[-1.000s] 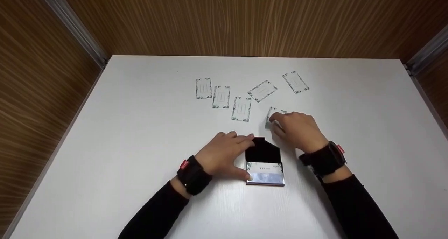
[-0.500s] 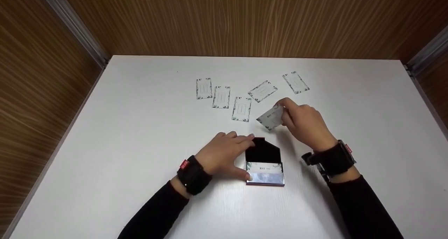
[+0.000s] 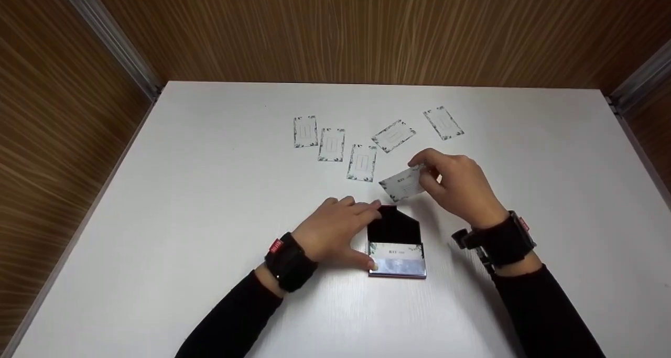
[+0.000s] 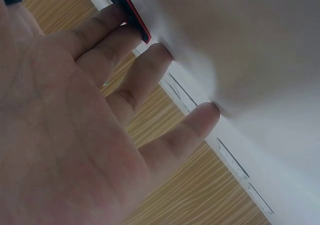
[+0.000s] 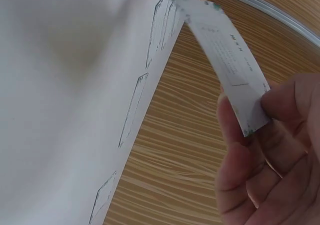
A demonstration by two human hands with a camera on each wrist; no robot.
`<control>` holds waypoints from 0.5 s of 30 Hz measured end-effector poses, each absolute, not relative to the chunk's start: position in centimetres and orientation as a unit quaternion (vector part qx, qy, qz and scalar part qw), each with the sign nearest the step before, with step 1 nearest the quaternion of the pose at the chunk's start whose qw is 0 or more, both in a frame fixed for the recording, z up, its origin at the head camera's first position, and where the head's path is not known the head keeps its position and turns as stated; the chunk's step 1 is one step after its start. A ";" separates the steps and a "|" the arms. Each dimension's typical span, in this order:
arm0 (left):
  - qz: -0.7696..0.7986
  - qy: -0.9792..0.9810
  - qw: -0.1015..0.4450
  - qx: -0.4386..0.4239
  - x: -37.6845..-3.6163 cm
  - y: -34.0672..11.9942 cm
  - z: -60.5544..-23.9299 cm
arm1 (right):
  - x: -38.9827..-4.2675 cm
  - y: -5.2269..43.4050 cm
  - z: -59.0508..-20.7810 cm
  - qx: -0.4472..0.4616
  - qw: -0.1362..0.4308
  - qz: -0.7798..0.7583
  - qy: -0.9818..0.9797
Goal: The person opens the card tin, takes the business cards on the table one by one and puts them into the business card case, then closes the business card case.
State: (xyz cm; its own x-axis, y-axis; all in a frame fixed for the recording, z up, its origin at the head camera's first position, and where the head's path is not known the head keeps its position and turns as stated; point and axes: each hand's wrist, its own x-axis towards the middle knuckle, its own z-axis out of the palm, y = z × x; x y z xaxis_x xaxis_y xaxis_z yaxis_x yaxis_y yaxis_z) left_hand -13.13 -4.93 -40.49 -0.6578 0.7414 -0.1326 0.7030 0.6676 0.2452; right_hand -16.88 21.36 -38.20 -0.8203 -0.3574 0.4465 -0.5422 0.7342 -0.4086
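While the L hand (image 3: 334, 233) lay w/ thumb and index finger spread along the left edge of the open case (image 3: 394, 230) in the head view, the R hand (image 3: 455, 191) pinched a card (image 3: 401, 185) btwn thumb and fingers, tilted, just past the lid. Hands were apart, near each other. Case: rect. body, shiny silvery front pocket (image 3: 401, 267), black lining, lid cut w/ slanted corner. A leaf-printed insert (image 3: 396, 250) stuck up from the pocket. Five flat rect. cards (image 3: 361, 163) w/ leafy borders lay beyond on the smooth white table (image 3: 157, 216), at diff. angles. Dark fabric bands (image 3: 291, 262) circled both wrists, black sleeves (image 3: 230, 316) below. Back wall (image 3: 335, 33): brown, streaky woodgrain.

In the L wrist view, fingers were extended and slightly apart, w/ two tips against the lid's red-edged black flap and two down on the white surface; thumb's contact couldn't be made out there.

In the R wrist view, the thumb pressed the card's near end against the fingers behind. Card was thin, slightly bowed, w/ greenish corners and a fine-lined box; text too small to read.
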 end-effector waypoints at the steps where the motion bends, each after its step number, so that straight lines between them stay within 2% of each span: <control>1: 0.085 0.907 0.111 0.398 -13.1 -4.9 -40.5 | -16.9 21.4 -38.2 0.244 0.174 0.274 -0.914; 9: 0.073 0.907 0.111 0.399 -13.2 -5.0 -40.4 | -16.5 21.4 -37.8 0.236 0.155 0.324 -0.903; 15: 0.071 0.908 0.104 0.399 -13.2 -4.9 -40.3 | -15.9 21.0 -36.9 0.267 0.082 0.349 -0.895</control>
State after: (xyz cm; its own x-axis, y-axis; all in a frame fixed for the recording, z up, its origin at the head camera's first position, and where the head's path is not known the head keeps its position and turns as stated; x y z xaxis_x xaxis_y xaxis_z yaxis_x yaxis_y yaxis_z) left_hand -13.19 -4.90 -40.33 -0.6603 0.7392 -0.1329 0.7094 0.6719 0.2128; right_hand -15.87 21.01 -36.94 -0.8441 -0.4208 0.3323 -0.5347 0.6139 -0.5808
